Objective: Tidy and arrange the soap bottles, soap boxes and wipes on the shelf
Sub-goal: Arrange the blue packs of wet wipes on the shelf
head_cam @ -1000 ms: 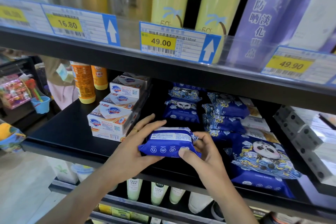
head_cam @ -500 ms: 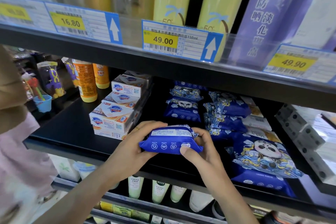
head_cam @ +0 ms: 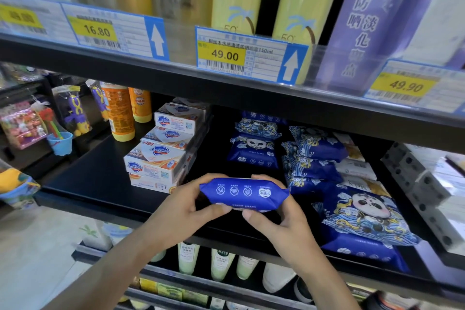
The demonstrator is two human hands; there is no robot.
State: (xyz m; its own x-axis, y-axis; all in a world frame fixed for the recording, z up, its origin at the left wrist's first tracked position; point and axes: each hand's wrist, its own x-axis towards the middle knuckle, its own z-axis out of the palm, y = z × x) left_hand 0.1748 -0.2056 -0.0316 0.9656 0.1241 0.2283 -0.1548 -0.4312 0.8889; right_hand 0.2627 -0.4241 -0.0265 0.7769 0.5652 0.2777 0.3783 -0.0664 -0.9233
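A blue wipes pack is held on edge above the front of the black shelf. My left hand grips its left end and my right hand grips its right end, thumbs underneath. More blue panda wipes packs lie behind and to the right. White soap boxes are stacked to the left of the hands. Two orange soap bottles stand at the back left.
The upper shelf with price tags hangs low over the working space. Grey-white boxes fill the right side. Pale green bottles stand on the shelf below. Toys hang on a rack at the left.
Both hands have tilted the wipes pack up onto its edge and lifted it slightly. A person in pink who passed at the left is gone from view.
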